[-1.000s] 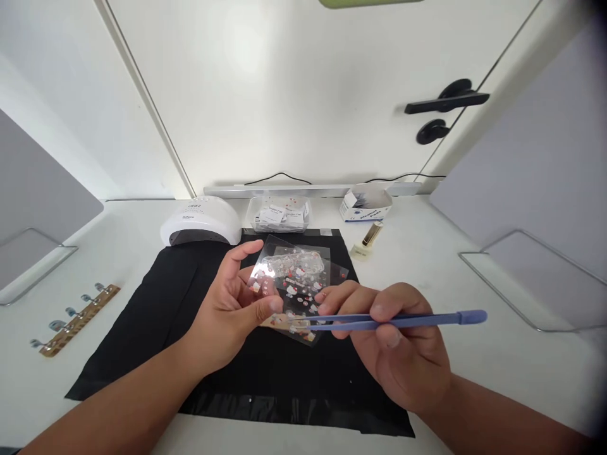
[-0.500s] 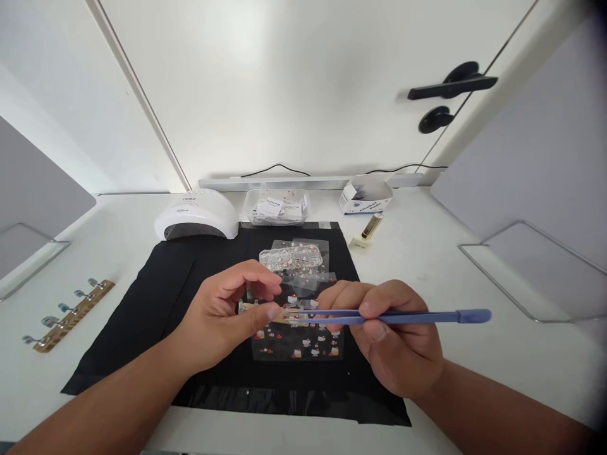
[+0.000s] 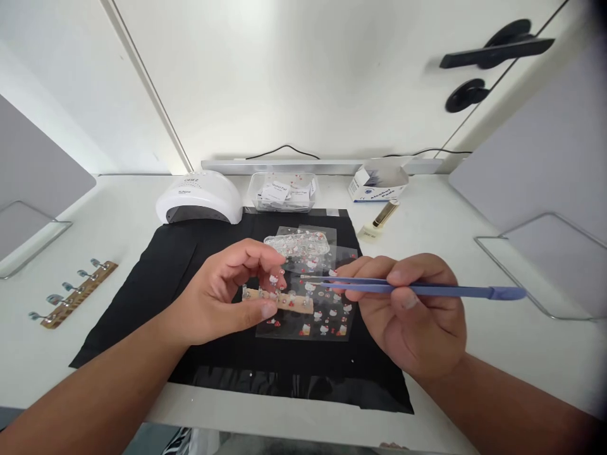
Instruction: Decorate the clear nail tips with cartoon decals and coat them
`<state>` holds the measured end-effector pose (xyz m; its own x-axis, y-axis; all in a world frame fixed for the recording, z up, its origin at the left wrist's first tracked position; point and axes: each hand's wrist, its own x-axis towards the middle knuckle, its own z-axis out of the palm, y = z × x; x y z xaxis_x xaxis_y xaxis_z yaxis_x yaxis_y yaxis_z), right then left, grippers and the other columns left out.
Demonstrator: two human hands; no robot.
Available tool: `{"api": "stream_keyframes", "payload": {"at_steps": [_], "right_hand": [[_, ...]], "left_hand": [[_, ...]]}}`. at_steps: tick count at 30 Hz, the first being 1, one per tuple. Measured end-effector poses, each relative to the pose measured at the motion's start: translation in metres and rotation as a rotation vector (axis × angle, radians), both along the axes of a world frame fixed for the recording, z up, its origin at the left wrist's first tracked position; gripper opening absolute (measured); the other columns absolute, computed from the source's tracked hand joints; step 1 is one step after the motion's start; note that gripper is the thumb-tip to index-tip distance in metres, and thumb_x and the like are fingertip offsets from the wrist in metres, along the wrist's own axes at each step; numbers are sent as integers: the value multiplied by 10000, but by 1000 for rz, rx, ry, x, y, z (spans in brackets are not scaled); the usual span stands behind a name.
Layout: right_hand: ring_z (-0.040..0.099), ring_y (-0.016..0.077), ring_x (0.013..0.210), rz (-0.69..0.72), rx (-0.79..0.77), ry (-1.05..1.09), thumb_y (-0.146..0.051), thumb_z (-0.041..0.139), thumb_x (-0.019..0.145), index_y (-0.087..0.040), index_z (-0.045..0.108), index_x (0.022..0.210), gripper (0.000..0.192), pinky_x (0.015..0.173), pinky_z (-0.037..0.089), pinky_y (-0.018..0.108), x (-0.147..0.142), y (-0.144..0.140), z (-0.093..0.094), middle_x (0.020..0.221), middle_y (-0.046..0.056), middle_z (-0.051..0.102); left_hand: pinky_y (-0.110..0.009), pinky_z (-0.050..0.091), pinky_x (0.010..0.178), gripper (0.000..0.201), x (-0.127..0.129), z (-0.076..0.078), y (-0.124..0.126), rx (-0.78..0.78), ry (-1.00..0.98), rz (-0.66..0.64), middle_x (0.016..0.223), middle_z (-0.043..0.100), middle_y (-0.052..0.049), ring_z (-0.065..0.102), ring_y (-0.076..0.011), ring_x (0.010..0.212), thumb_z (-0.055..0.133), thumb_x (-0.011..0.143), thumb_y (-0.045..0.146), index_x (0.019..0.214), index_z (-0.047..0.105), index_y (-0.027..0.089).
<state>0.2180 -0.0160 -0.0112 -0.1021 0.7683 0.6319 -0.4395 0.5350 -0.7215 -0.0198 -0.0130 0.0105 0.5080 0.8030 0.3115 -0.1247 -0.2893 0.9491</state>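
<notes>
Over black mat (image 3: pixel 142 297) | left hand (image 3: pixel 222 297) pinches nail strip (image 3: pixel 284 300), partly hidden | right hand (image 3: pixel 417 316) clamps tweezers (image 3: pixel 417 289)

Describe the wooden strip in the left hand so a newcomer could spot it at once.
Start at the black mat on the white table. Above its middle, the left hand pinches a short tan wooden strip carrying a row of decorated nail tips. Unlike the similar strip on the table at far left, this one is held over the sticker sheet.

sticker sheet (image 3: pixel 317 321) partly hidden, prints perhaps cats
</notes>
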Motion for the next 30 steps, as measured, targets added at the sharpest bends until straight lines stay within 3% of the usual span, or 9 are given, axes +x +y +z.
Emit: {"api": "stream_keyframes", "payload": {"at_steps": [6, 16, 21, 27, 30], "right_hand": [[704, 187, 760, -22, -5, 8, -211, 573, 936, -256, 666, 967, 108, 808, 551, 392, 1, 4, -1, 770, 10, 757], [680, 198, 711, -35, 49, -53, -221, 591, 921, -264, 667, 966, 97, 800, 545, 439, 5, 5, 1, 734, 12, 738], [685, 226, 701, -29, 80, -128, -261, 651, 890, -267, 688, 940, 62, 821, 524, 466, 17, 10, 16, 698, 18, 743], [672, 200, 718, 207, 75, -219, -226, 582, 929, -255, 659, 1019, 122, 702, 564, 402, 17, 6, 18, 729, 27, 720], [660, 201, 732, 254, 52, -223, -217, 538, 947, -260, 639, 1045, 147, 663, 566, 401, 15, 3, 14, 758, 31, 707]], "left_hand": [[-149, 545, 708, 339, 7, -4, -4, -95, -12, 82, 892, 629, 9, 585, -70, 779, 701, 850, 95, 1140, 668, 270], [-114, 511, 681, 269, 11, -5, -4, -94, -51, 229, 851, 620, 15, 581, -61, 778, 723, 839, 116, 1064, 716, 264], [-126, 499, 662, 280, 12, -1, -9, -76, 6, 172, 864, 625, 12, 585, -68, 783, 691, 863, 113, 1088, 719, 277], [-205, 496, 750, 300, 13, 4, -14, 53, 191, 74, 904, 627, 3, 597, -96, 837, 625, 905, 99, 1142, 689, 272], [-233, 494, 766, 306, 13, 5, -15, 129, 247, 56, 917, 638, -4, 610, -110, 839, 608, 913, 100, 1170, 663, 259]]}}
